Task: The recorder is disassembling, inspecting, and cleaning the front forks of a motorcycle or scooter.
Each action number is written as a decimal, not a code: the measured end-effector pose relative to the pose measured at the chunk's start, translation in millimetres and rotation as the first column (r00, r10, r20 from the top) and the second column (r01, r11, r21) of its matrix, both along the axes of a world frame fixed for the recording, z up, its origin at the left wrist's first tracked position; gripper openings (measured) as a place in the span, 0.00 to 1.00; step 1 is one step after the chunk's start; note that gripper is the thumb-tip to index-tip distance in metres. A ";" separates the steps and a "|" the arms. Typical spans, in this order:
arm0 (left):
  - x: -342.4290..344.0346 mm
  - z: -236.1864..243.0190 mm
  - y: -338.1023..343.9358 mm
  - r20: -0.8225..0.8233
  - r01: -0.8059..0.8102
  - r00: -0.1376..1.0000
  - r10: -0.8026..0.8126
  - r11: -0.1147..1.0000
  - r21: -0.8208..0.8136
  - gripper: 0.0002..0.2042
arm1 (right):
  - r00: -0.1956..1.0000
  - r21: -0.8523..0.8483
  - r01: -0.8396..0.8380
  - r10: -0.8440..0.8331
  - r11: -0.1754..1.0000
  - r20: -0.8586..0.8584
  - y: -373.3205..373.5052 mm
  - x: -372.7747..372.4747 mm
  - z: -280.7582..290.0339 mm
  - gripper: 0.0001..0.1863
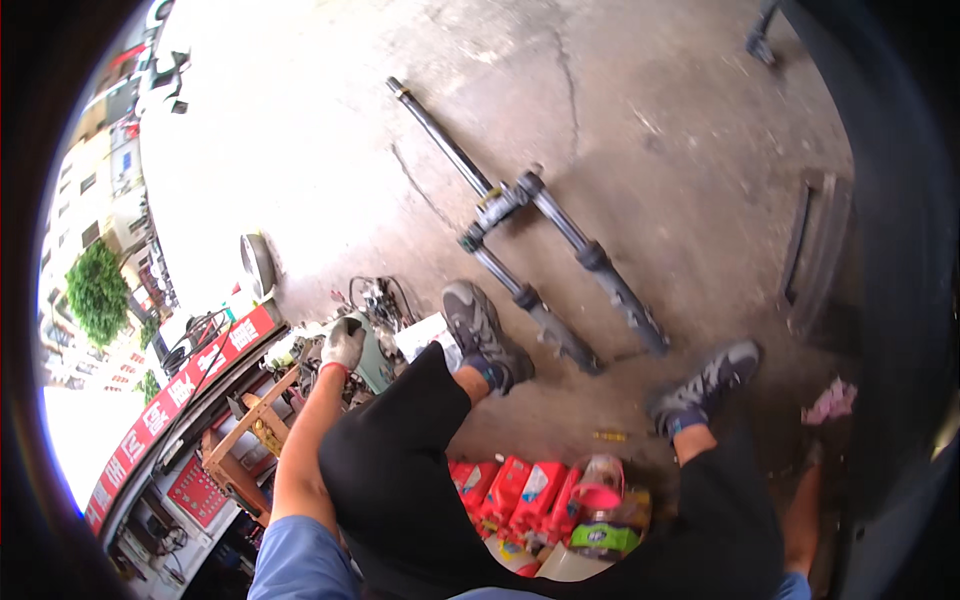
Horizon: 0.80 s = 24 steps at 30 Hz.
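My left hand, in a light glove with dark fingertips, reaches into a pile of parts at the left, its fingers bent over something I cannot make out beside a pale green panel. My right hand hangs low at the right beside my leg, dim and small, its fingers unclear. In front of my feet a motorcycle front fork lies on the concrete floor, its long tube pointing away from me. A white object and tangled cables are near the green panel.
Red containers and a pink tub sit beneath me. A red-fronted bench with a wooden frame runs along the left. A round metal part, a long dark channel piece and a pink rag lie on the floor.
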<state>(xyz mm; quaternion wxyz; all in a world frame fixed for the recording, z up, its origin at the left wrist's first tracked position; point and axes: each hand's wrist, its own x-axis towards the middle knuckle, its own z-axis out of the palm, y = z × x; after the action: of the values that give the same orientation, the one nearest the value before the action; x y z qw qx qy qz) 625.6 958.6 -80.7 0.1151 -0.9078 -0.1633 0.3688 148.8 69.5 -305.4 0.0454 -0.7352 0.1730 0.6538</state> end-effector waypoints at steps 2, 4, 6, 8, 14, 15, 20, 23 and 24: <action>25.2 -19.6 16.3 0.091 -0.027 0.995 0.033 0.997 -0.067 0.20 | 0.990 0.019 0.094 -0.095 0.995 0.106 -7.4 49.1 -23.5 0.32; 49.8 -36.3 18.1 0.112 -0.148 0.979 0.168 0.974 -0.169 0.20 | 0.957 0.058 0.196 -0.204 0.979 0.208 -9.8 90.4 -44.0 0.33; 68.2 -53.9 -0.3 0.137 -0.222 0.956 0.261 0.943 -0.248 0.20 | 0.904 0.103 0.287 -0.305 0.952 0.300 -13.9 125.0 -55.0 0.33; 84.8 -65.7 -32.9 0.128 -0.308 0.918 0.375 0.879 -0.364 0.21 | 0.834 0.157 0.381 -0.412 0.911 0.367 -9.5 140.1 -57.8 0.34; 145.8 -104.8 -49.8 0.241 0.257 0.955 -0.174 0.890 -0.377 0.20 | 0.580 0.368 0.543 -0.654 0.755 0.486 14.9 169.9 -46.8 0.35; 153.1 -106.5 -75.8 0.212 0.306 0.948 -0.239 0.872 -0.383 0.20 | 0.550 0.384 0.558 -0.674 0.736 0.493 15.0 173.4 -33.3 0.35; 175.1 -90.5 -120.6 0.258 0.417 0.909 -0.327 0.713 -0.564 0.18 | 0.421 0.501 0.586 -0.768 0.637 0.483 55.4 230.8 41.2 0.37; 178.7 -104.3 -115.1 0.305 0.395 0.918 -0.254 0.664 -0.635 0.17 | 0.357 0.560 0.595 -0.814 0.577 0.459 88.3 263.0 78.5 0.37; 178.1 -110.5 -110.4 0.310 0.381 0.923 -0.229 0.655 -0.653 0.18 | 0.334 0.581 0.597 -0.830 0.553 0.447 100.7 272.9 88.8 0.37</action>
<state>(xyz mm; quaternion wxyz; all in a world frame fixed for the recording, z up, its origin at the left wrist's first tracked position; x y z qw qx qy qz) 803.7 848.2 -191.2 -0.1949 -0.9290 0.1339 0.2848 421.7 170.3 -216.6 0.5074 -0.7449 0.3456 0.2611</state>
